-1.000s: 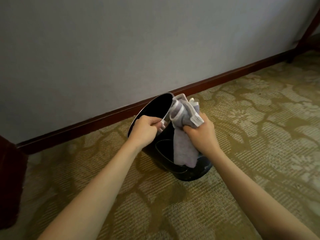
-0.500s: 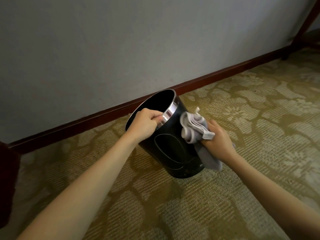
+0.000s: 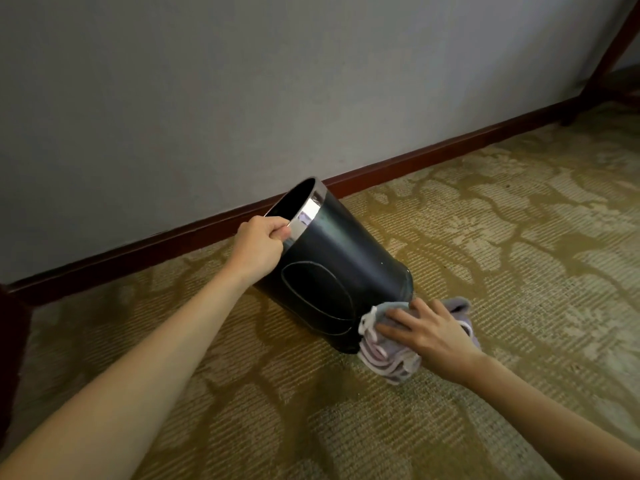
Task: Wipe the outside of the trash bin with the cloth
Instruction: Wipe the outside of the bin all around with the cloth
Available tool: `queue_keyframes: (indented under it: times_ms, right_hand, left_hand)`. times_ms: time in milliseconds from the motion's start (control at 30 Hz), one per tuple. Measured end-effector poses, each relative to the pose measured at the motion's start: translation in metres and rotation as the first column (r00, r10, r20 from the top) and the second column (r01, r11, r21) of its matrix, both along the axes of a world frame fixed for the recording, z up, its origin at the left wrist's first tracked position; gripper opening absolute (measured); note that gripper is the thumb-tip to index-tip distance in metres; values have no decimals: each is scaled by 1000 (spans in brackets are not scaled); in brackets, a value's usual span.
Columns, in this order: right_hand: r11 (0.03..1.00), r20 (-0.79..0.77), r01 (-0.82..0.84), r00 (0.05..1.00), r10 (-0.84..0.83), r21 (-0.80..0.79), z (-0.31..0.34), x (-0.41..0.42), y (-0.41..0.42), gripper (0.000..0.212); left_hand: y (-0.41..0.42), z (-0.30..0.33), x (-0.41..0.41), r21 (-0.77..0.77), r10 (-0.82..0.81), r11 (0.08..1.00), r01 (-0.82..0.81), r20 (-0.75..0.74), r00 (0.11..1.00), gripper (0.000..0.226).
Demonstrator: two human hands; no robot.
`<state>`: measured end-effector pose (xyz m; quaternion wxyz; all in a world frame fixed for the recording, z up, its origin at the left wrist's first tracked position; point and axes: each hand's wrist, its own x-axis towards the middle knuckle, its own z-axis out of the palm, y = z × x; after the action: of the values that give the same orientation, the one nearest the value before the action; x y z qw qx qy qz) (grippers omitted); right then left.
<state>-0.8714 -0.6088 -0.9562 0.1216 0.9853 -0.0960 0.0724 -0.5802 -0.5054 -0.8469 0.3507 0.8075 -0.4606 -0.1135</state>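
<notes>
A black trash bin [image 3: 341,261] with a shiny metal rim band stands tilted on the carpet, its mouth leaning up and to the left toward the wall. My left hand [image 3: 260,247] grips the near part of the rim and holds the bin at that tilt. A folded grey cloth [image 3: 382,351] with pale edging lies bunched against the bin's bottom right edge. My right hand [image 3: 424,332] presses flat on the cloth with fingers spread, pushing it against the base of the bin.
Patterned olive carpet [image 3: 502,237] covers the floor all around. A dark red baseboard [image 3: 433,155] runs along the grey wall just behind the bin. Dark wooden furniture legs stand at the far left [image 3: 12,344] and the upper right corner [image 3: 604,57].
My right hand has slid the cloth down the bin's right side from near the rim to the base. The bin has tipped further to the left while my left hand kept its grip.
</notes>
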Motion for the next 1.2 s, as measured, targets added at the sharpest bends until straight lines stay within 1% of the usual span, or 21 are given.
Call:
queue_keyframes:
  times_ms: [100,167,233,367,433,467,567,667,733,800,900,967,1033,1133,1200]
  right_hand:
    - [999,94,-41,995,44,-26,31,29,-2,73]
    - [1000,182,6,983,-7,4,55,58,-5,72]
    - [994,247,77,964,-95,82,73,85,-6,70]
    - [943,269,185,927,-261,275,62,94,5,63]
    - [922,279,197,914,-295,332,51,87,12,62]
    - [922,284,193,912,-295,336,46,84,16,63]
    - [913,315,192,896,-313,360,37,81,26,67]
    - [856,338,196,858,-386,478,29,76,36,68]
    - [810,317,176,857,-405,559,23,71,44,63]
    - [775,308,131,866,-393,619,17,69,55,58]
    - [778,315,79,885,-343,624,13,76,70,62]
    - [778,337,58,879,-337,626,16,87,73,61]
    - [780,361,52,866,-345,623,19,96,74,59]
    - [767,350,71,860,-371,638,14,95,73,61]
    - [745,326,91,859,-394,660,7,88,73,63]
  left_hand:
    - [4,-5,4,-5,40,999,-40,38,998,28]
    - [7,-8,6,-24,67,998,-66,42,997,31]
    - [9,-11,10,-49,102,994,-101,14,995,33]
    - [17,-12,30,-23,237,971,-239,-80,968,26]
    - [21,-11,38,18,284,959,-284,-85,955,26]
    - [21,-9,40,35,284,959,-282,-75,956,25]
    - [14,2,39,76,231,971,-227,-44,972,26]
    - [-1,20,34,113,136,983,-142,56,989,27]
    - [-11,35,28,149,51,986,-71,135,990,29]
    - [-16,47,23,211,-39,977,-4,203,978,32]
    - [-12,56,27,316,-122,948,38,250,961,31]
    - [-7,59,35,355,-113,935,20,242,964,29]
    - [-1,59,45,356,-112,934,29,215,970,29]
    - [10,58,61,352,-201,922,160,83,976,26]
    - [25,58,76,366,-232,903,224,-22,972,34]
